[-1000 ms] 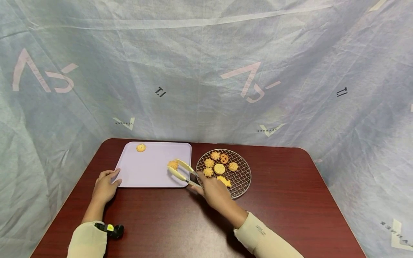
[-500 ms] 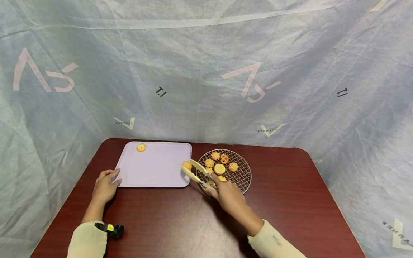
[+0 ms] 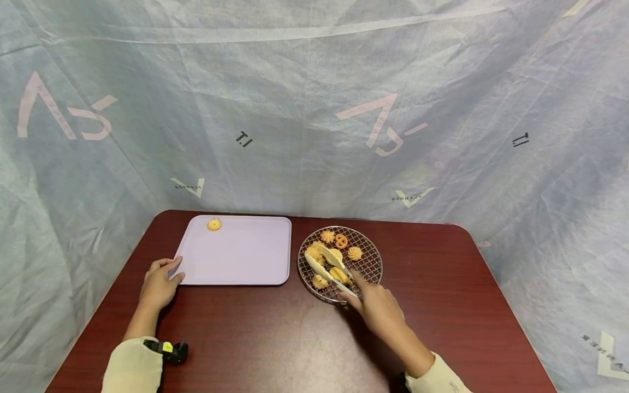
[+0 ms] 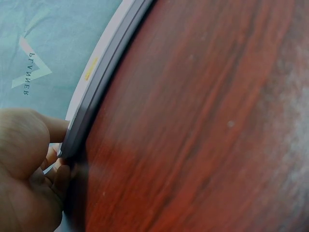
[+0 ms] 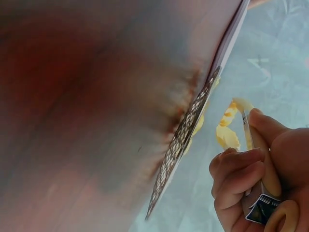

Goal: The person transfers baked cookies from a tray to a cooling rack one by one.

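Observation:
My left hand (image 3: 161, 283) grips the near left corner of a lilac tray (image 3: 238, 254). In the left wrist view, the fingers of that hand (image 4: 29, 164) meet the tray's rim (image 4: 84, 92). A single round cookie (image 3: 214, 224) lies at the tray's far left. My right hand (image 3: 378, 307) holds a pair of tongs (image 3: 331, 275) with pale yellow tips, over a round wire rack (image 3: 368, 267). A fluted cookie sits between the tongs' tips, as the right wrist view shows with the cookie (image 5: 228, 115) raised above the rack (image 5: 176, 150).
On the rack lie a pretzel (image 3: 341, 241), a swirl cookie (image 3: 354, 253), a flower-shaped cookie (image 3: 327, 236) and several others, some partly covered by the tongs. The dark red table (image 3: 255, 333) extends in front. Printed grey cloth (image 3: 304, 109) hangs behind it.
My right hand has carried the tongs and the fluted cookie rightward, from above the tray to above the rack. The left hand and the tray have stayed in place.

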Demonstrator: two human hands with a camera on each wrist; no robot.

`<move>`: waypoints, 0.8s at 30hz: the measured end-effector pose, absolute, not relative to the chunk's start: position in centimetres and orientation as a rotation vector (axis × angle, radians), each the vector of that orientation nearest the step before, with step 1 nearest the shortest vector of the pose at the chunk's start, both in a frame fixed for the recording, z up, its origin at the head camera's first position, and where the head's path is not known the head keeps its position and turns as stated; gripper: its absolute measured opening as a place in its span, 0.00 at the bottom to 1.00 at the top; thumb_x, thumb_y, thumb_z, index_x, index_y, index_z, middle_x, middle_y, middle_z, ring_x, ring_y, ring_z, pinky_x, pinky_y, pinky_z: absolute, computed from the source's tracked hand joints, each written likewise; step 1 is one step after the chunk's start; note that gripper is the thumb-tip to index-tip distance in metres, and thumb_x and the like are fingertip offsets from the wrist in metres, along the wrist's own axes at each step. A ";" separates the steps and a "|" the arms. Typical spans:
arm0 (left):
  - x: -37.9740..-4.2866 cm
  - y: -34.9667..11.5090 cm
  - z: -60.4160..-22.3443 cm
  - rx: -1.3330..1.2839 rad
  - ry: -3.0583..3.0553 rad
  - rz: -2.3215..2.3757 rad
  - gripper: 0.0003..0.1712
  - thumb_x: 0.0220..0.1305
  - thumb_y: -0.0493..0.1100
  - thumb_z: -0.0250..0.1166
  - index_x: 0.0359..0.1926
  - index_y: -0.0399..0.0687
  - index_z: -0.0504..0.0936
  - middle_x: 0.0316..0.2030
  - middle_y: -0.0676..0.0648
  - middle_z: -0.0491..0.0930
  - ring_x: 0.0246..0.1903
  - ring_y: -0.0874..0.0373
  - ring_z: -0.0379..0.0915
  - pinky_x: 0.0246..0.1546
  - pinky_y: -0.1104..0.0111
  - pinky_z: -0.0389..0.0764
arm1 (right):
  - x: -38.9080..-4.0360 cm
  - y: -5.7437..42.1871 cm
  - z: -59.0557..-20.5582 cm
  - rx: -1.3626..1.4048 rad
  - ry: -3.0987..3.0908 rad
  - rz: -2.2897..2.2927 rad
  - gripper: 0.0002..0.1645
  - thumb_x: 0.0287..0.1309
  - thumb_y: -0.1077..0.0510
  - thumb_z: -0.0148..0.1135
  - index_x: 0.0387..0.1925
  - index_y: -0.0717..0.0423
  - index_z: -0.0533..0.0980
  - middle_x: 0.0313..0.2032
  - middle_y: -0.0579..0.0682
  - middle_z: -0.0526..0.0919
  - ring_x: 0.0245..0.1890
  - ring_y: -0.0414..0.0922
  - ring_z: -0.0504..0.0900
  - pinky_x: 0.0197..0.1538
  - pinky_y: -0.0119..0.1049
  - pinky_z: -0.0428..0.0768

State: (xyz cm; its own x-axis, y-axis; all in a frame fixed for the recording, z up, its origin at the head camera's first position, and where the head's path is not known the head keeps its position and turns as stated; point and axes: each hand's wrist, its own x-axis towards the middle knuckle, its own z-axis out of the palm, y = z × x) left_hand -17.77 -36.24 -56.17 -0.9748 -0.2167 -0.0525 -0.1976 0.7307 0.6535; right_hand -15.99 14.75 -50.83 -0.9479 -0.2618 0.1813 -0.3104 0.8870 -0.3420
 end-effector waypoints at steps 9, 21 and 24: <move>-17.6 -36.1 -55.8 0.337 -2.892 -1.087 0.32 0.76 0.39 0.57 0.75 0.34 0.62 0.70 0.24 0.54 0.67 0.21 0.49 0.61 0.31 0.58 | -15.0 17.9 -50.6 0.347 -2.947 0.545 0.39 0.63 0.41 0.70 0.71 0.50 0.73 0.25 0.58 0.85 0.23 0.58 0.84 0.25 0.52 0.81; -17.7 -36.2 -55.9 0.317 -2.890 -1.083 0.32 0.75 0.39 0.57 0.75 0.33 0.63 0.70 0.24 0.54 0.67 0.21 0.49 0.61 0.31 0.58 | -13.7 22.0 -50.4 0.290 -2.930 0.443 0.36 0.64 0.43 0.71 0.67 0.56 0.75 0.30 0.65 0.86 0.24 0.63 0.84 0.24 0.57 0.79; -17.7 -36.2 -55.9 0.316 -2.891 -1.083 0.32 0.75 0.38 0.57 0.75 0.33 0.63 0.70 0.24 0.54 0.67 0.21 0.49 0.61 0.31 0.59 | -13.5 22.9 -50.2 0.256 -2.958 0.411 0.36 0.64 0.42 0.70 0.67 0.55 0.74 0.29 0.66 0.85 0.23 0.63 0.84 0.24 0.57 0.78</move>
